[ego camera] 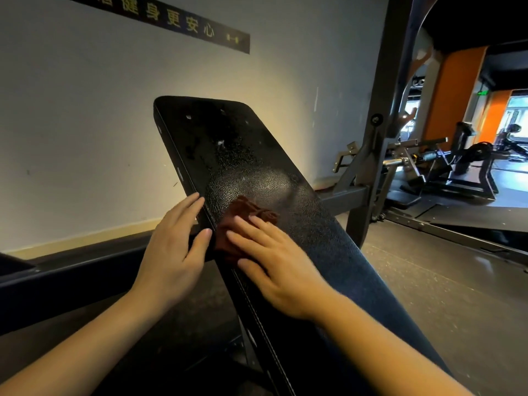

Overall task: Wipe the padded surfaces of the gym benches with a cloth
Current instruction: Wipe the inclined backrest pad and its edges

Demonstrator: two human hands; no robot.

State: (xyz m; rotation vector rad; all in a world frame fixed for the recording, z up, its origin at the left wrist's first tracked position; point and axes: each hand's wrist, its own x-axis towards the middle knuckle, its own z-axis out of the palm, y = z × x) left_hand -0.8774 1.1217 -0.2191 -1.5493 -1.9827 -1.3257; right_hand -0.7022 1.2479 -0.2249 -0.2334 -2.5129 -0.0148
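A long black padded bench back (248, 170) slopes up and away from me, its far part speckled with wet drops. A crumpled dark red cloth (243, 215) lies on the pad near its left edge. My right hand (274, 261) presses flat on the cloth with straight fingers. My left hand (174, 247) rests on the pad's left side edge, fingers straight, thumb touching the edge beside the cloth.
A grey wall (85, 124) with a dark sign (183, 24) stands behind the bench. A grey steel rack upright (383, 110) rises at the right. Beyond it are other gym machines (457, 167) and an orange pillar (454, 92). Dark rubber floor (443, 295) spreads right.
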